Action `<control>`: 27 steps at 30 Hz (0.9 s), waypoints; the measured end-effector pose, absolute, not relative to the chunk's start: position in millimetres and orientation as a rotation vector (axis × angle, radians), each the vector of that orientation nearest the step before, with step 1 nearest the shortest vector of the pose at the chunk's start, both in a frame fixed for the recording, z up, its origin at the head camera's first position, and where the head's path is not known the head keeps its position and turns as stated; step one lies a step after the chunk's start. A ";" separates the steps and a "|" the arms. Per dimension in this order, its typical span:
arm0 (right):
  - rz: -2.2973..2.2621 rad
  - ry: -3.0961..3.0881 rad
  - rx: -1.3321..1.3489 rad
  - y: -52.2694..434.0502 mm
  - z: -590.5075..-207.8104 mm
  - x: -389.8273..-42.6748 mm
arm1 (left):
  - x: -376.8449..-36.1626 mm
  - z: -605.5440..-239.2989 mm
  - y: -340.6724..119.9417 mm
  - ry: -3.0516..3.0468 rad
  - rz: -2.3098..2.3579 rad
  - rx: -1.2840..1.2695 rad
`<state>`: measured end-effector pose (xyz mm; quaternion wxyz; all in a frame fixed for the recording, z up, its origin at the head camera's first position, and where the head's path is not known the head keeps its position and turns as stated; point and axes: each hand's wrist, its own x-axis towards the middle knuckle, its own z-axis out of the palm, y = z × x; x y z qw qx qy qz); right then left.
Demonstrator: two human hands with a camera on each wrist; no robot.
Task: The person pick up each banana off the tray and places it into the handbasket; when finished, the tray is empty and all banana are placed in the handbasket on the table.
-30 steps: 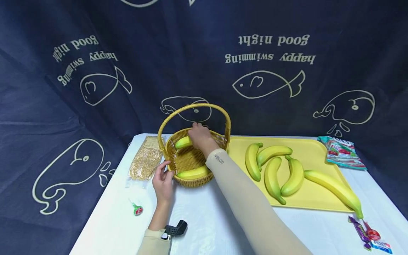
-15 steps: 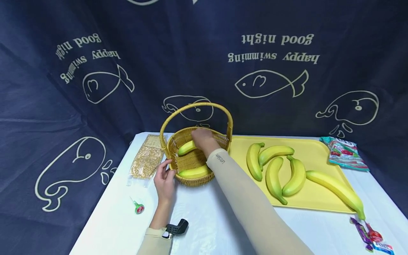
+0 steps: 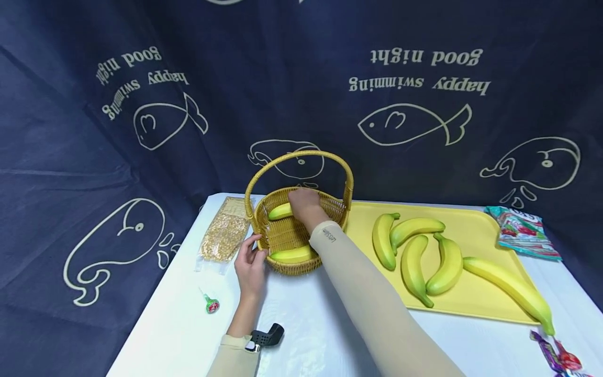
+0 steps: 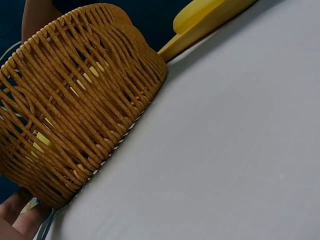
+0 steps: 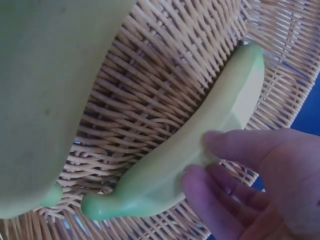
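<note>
A woven basket (image 3: pixel 330 205) with a tall hoop handle stands at the back middle of the white table. My right hand (image 3: pixel 303 203) reaches inside and holds a green-yellow banana (image 3: pixel 280 211) against the far left wall; in the right wrist view the fingertips (image 5: pixel 212 141) lie on this banana (image 5: pixel 210 135). A second banana (image 3: pixel 292 255) lies along the basket's near side, filling the upper left (image 5: pixel 45 90) of the right wrist view. My left hand (image 3: pixel 249 262) presses against the basket's outer left wall (image 4: pixel 85 110), fingers (image 4: pixel 20 217) at its base.
A yellow tray (image 3: pixel 476 225) right of the basket carries several bananas (image 3: pixel 414 262). A clear bag of grain (image 3: pixel 225 235) lies left of the basket, a lollipop (image 3: pixel 211 304) in front of it. A snack packet (image 3: pixel 523 233) and wrapped candies (image 3: pixel 560 358) sit at the right.
My right hand has shifted the banana slightly back and left inside the basket. The left hand has stayed against the basket's side. The head view has panned a little.
</note>
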<state>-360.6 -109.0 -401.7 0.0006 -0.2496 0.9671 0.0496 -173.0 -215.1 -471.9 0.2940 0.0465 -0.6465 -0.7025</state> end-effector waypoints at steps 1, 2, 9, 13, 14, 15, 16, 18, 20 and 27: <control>0.158 3.040 -0.778 -108.2 -401.6 -361.0 | -173.3 -471.4 -213.9 -1.719 -1.877 0.121; 0.156 3.046 -0.774 -107.6 -401.8 -361.7 | -173.6 -471.1 -213.1 -1.721 -1.876 0.119; 0.048 3.003 -0.796 -98.8 -394.5 -358.7 | -174.1 -469.1 -209.4 -1.748 -1.848 0.129; -0.055 2.885 -0.845 -89.2 -379.5 -349.8 | -171.4 -467.8 -212.1 -1.777 -1.833 0.131; -0.078 2.849 -0.858 -86.2 -374.8 -347.1 | -170.5 -468.0 -213.6 -1.774 -1.834 0.133; -0.104 2.816 -0.874 -82.7 -370.0 -344.0 | -169.6 -468.0 -215.2 -1.772 -1.832 0.137; -0.118 2.791 -0.890 -78.9 -365.3 -341.3 | -168.7 -468.2 -216.8 -1.770 -1.829 0.141; -0.148 2.767 -0.935 -70.1 -355.9 -336.8 | -167.6 -468.7 -219.4 -1.772 -1.825 0.151; -0.169 2.779 -1.007 -59.2 -347.9 -333.2 | -167.6 -469.2 -220.4 -1.776 -1.828 0.155; -0.315 2.870 -1.295 -8.4 -334.2 -320.9 | -170.3 -469.9 -215.3 -1.759 -1.872 0.156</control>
